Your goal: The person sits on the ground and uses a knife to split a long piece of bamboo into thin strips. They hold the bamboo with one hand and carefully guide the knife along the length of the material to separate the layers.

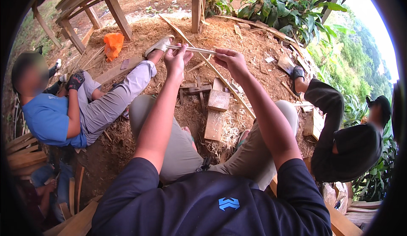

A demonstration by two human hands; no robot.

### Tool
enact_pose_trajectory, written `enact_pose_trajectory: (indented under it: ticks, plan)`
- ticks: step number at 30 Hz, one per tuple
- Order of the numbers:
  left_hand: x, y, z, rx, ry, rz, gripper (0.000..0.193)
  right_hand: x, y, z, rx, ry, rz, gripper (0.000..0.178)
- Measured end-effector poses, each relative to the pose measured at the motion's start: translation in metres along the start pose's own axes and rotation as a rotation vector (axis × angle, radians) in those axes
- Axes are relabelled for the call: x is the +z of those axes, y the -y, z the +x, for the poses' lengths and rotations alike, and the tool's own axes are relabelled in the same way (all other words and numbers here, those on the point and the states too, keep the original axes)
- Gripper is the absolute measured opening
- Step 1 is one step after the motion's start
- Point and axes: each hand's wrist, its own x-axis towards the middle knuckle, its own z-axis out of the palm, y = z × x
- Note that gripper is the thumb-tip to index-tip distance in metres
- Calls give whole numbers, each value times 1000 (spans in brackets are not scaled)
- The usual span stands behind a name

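Note:
Stretched out in front of me, both arms hold up a thin, pale stick [197, 49], roughly level, that looks like wood or bamboo. Its left end is pinched in the fingers of my left hand [176, 61]. At the other end, the fingertips of my right hand [230, 61] close on it. Whether it is one strip or two lying together I cannot make out. Below my hands, a squared wooden block [218, 100] rests near a second, longer wood block [214, 125] on ground strewn with shavings.
A long thin wooden strip [224, 81] lies slantwise across the ground. One person in a blue shirt [51, 119] sits at left, legs stretched toward my hands; another in dark clothes [354, 151] sits at right. An orange bag [113, 46] lies near a wooden frame's post [117, 14].

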Motion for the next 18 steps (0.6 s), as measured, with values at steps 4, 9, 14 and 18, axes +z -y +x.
enact_pose_trajectory:
  ticks: [4,9,14,18]
  plan:
    - [-4,-2,-3,-27,12,128,23,20,19,-18,-70,19,-712,32]
    - [14,16,-22,-77,157,280,26,17,-10,-19,-259,199,-1015,32]
    - [15,31,-23,17,176,488,22,13,-39,-7,-241,196,-893,30]
    - [11,34,-20,-47,208,403,22,21,-56,-8,-331,167,-890,30]
